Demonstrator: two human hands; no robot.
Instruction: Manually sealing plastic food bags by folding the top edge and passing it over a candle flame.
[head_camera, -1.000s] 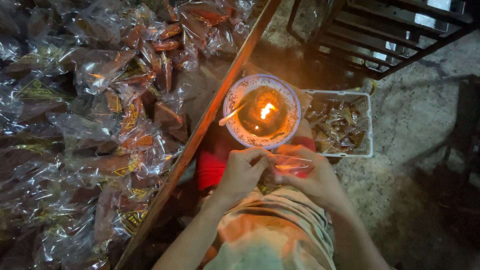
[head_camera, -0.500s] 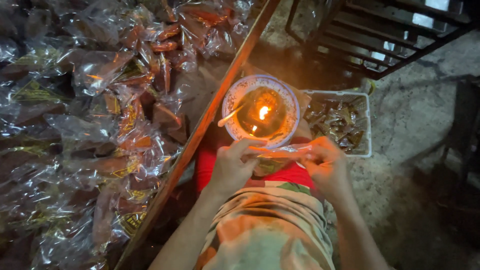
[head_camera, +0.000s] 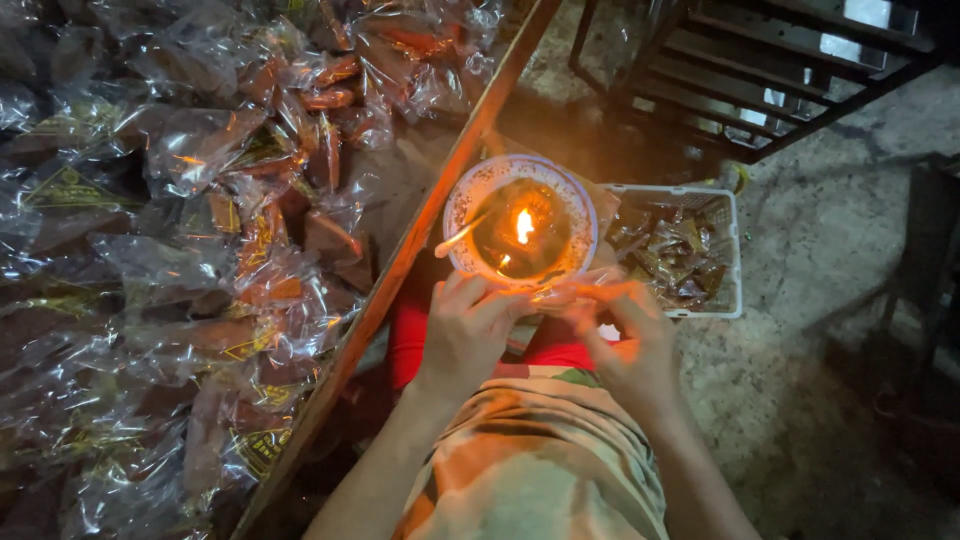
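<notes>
My left hand (head_camera: 468, 325) and my right hand (head_camera: 625, 325) together pinch a clear plastic packet (head_camera: 560, 292) stretched flat between them, just below a round patterned bowl (head_camera: 470, 205). Inside the bowl a small flame (head_camera: 523, 226) burns, and a pale stick (head_camera: 460, 238) leans on its left rim. The packet's upper edge sits close to the bowl's near rim. What the packet holds cannot be made out. Both hands rest above my lap, covered in patterned cloth (head_camera: 540, 460).
A white plastic basket (head_camera: 728, 255) of small wrapped pieces stands right of the bowl. A big heap of clear-wrapped brown goods (head_camera: 180, 250) fills the left, bordered by a slanting wooden edge (head_camera: 420, 230). A dark metal frame (head_camera: 760, 70) stands at the back on rough concrete floor (head_camera: 800, 300).
Both hands have lifted the packet from over my lap up toward the bowl's near rim. The flame keeps burning; bowl and basket stay put.
</notes>
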